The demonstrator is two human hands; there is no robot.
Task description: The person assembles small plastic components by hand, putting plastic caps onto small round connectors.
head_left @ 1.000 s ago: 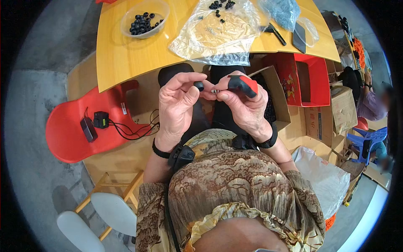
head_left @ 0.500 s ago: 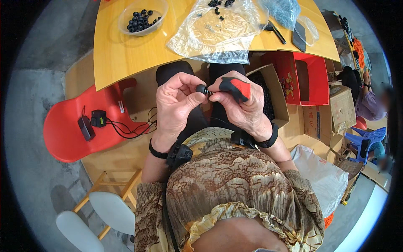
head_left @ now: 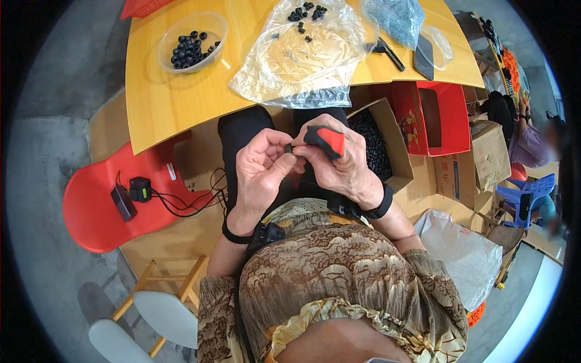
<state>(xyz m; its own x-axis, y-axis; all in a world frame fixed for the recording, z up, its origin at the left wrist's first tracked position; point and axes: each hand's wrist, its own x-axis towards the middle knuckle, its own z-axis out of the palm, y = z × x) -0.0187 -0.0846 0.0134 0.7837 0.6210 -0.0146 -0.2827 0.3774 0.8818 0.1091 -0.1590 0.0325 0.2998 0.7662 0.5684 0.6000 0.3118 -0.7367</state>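
In front of my lap, both hands meet at the fingertips. My left hand [head_left: 260, 175] is closed, pinching a small black barrel-shaped plastic piece [head_left: 288, 148] between thumb and fingers. My right hand [head_left: 342, 163] presses its pinched fingertips against that piece from the other side; whatever they hold is hidden now. A red and black cover [head_left: 327, 141] wraps one finger of the right hand. On the table beyond, a clear plastic bowl [head_left: 163, 53] holds several similar black pieces [head_left: 192, 51]. A flattened clear bag [head_left: 260, 78] carries smaller black parts [head_left: 308, 13] and tiny springs.
The yellow table [head_left: 145, 109] curves ahead, with a black-handled tool [head_left: 392, 55] and a blue bag [head_left: 399, 21] at its right. Beneath are a carton of black pieces [head_left: 370, 139] and a red box [head_left: 457, 121]. A red chair [head_left: 91, 199] bearing cabled devices stands left.
My hands have drawn closer together, hiding the small spring that showed between them. The black piece is now mostly covered by fingers. The view has shifted slightly.
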